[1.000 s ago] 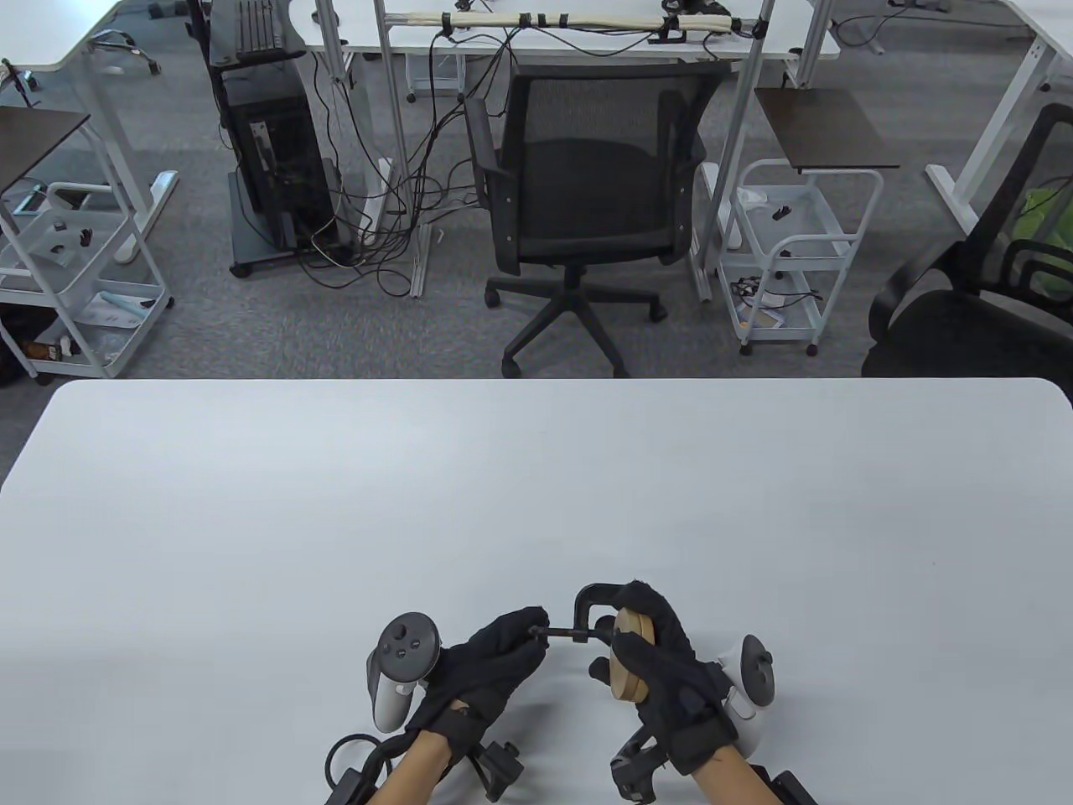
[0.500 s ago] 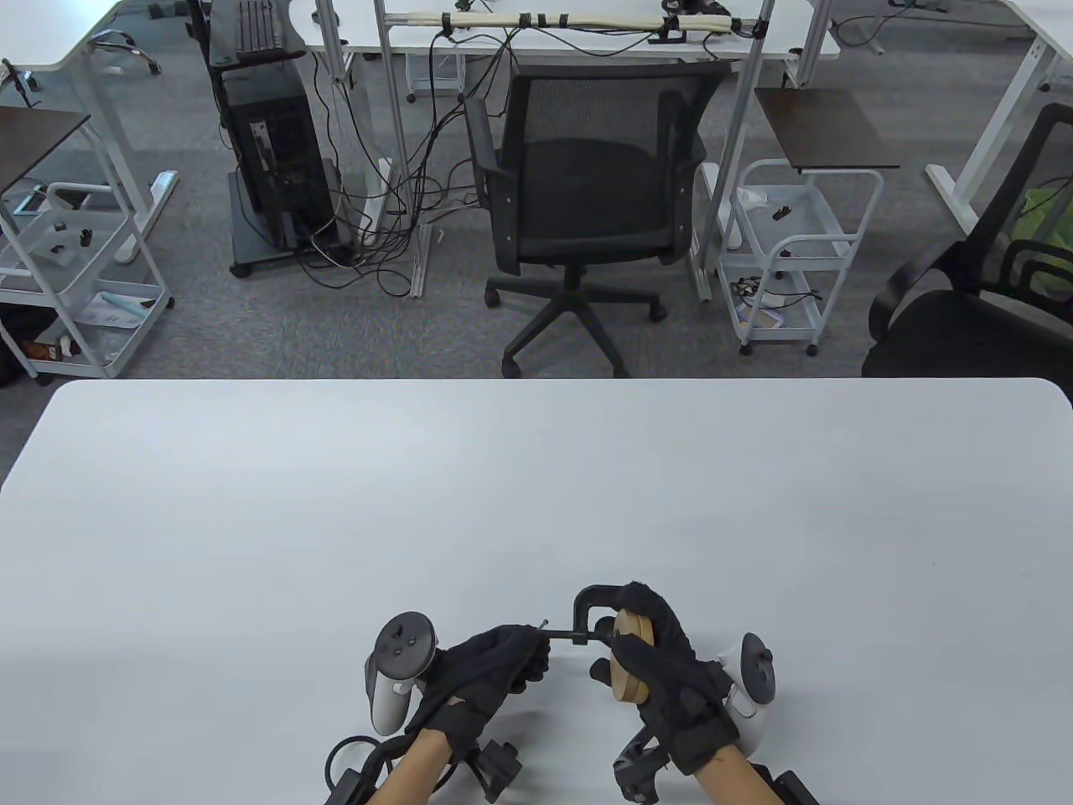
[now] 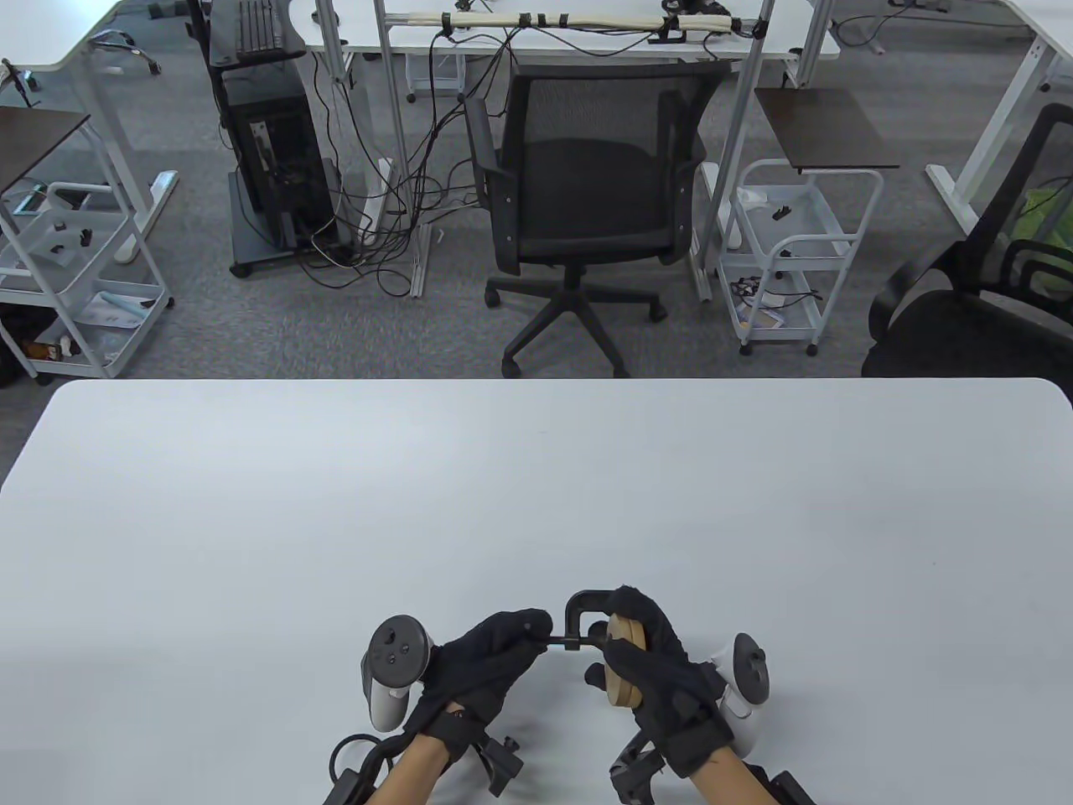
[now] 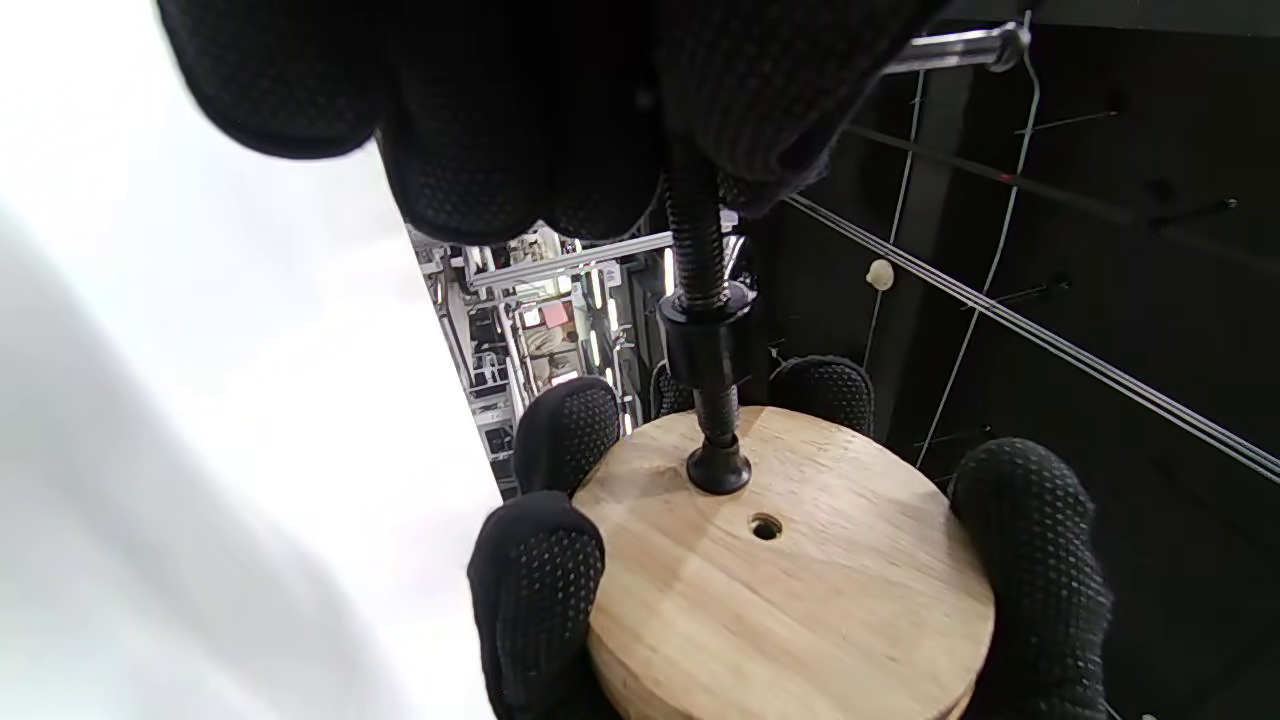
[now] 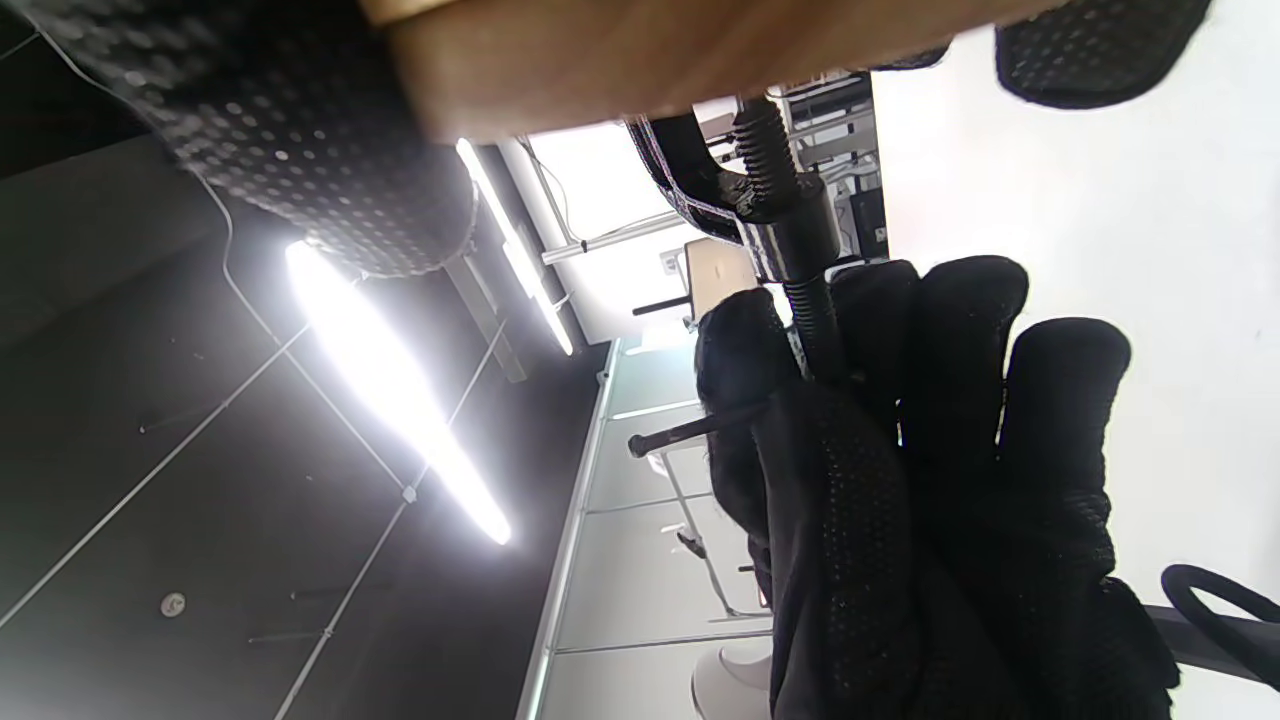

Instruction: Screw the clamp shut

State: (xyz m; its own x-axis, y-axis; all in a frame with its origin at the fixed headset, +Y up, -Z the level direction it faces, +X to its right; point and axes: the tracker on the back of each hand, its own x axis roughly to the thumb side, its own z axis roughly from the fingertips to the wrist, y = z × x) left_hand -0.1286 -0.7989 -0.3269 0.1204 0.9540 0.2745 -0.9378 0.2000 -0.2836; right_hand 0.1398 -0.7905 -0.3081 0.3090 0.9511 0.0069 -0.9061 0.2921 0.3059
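Note:
A black C-clamp [image 3: 579, 605] is held just above the table near its front edge. Its frame arches over a round wooden disc [image 3: 624, 662]. My right hand [image 3: 662, 671] grips the disc and the clamp frame. My left hand [image 3: 495, 654] grips the handle end of the clamp's screw [image 3: 563, 643]. In the left wrist view the threaded screw [image 4: 705, 300] passes through the frame's nut, and its foot [image 4: 718, 470] touches the disc's face [image 4: 790, 570] beside a small hole. In the right wrist view the screw [image 5: 800, 270] runs into my left hand's fingers [image 5: 900, 400], with the handle pin sticking out.
The white table [image 3: 536, 503] stretches wide beyond my hands. Past its far edge stand a black office chair [image 3: 587, 193], two white carts [image 3: 788, 251] and a computer tower with cables [image 3: 277, 142].
My left hand has turned on the screw handle, and the handle pin that stuck out above it is now covered. The clamp and both hands have shifted slightly to the left.

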